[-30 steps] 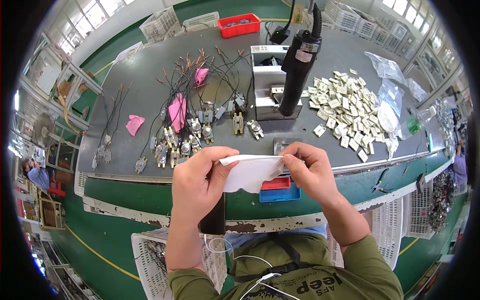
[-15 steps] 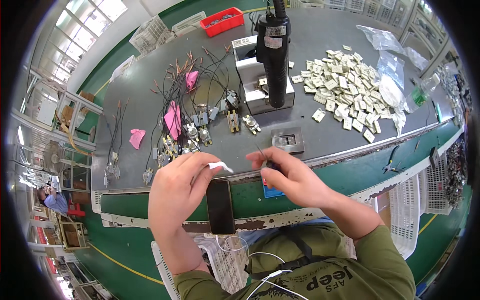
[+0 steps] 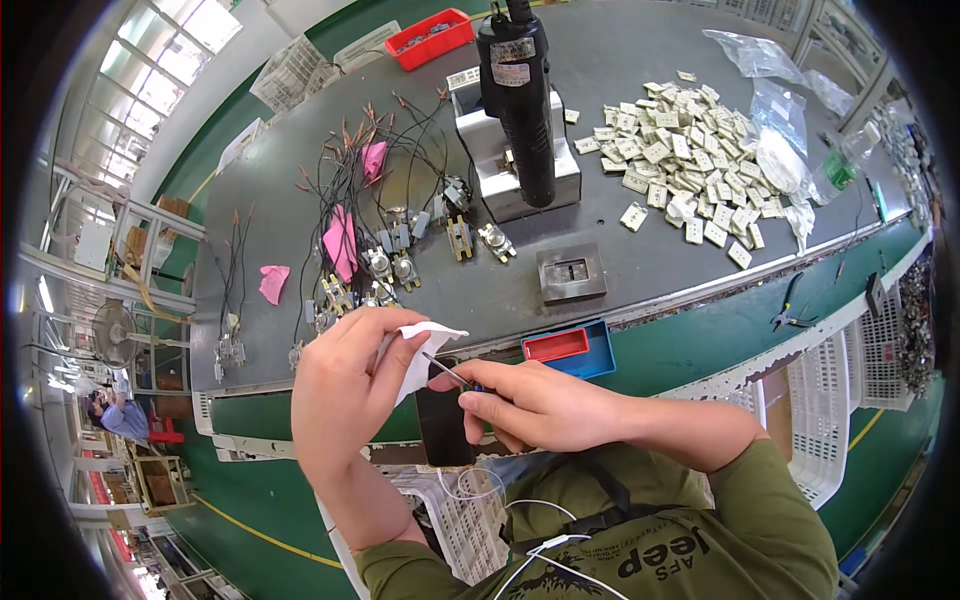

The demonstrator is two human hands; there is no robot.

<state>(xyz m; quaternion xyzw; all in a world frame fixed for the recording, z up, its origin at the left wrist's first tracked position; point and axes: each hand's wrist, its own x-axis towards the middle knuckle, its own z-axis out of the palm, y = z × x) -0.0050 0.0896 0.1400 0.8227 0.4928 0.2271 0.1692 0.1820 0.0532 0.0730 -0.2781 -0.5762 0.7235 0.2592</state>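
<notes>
My left hand pinches a thin white sheet, paper or cloth, that hangs open from between thumb and fingers. Closed around a small dark-handled tool, my right hand points its thin metal shaft left. It looks like a screwdriver; much of the handle is hidden by my fingers. The shaft's tip touches or nearly touches the sheet. Below both hands lies a black phone, partly covered by my right fingers. A blue tray with a red tray inside sits beyond my right wrist.
A black powered driver hangs over a metal fixture. Nearer stands a metal block. Cream-coloured parts are heaped at right; wired assemblies and pink paper lie left. Pliers rest near the right edge.
My right hand has moved left and down, bringing the tool to the white sheet. The sheet now shows much more of itself, and the blue and red trays are uncovered.
</notes>
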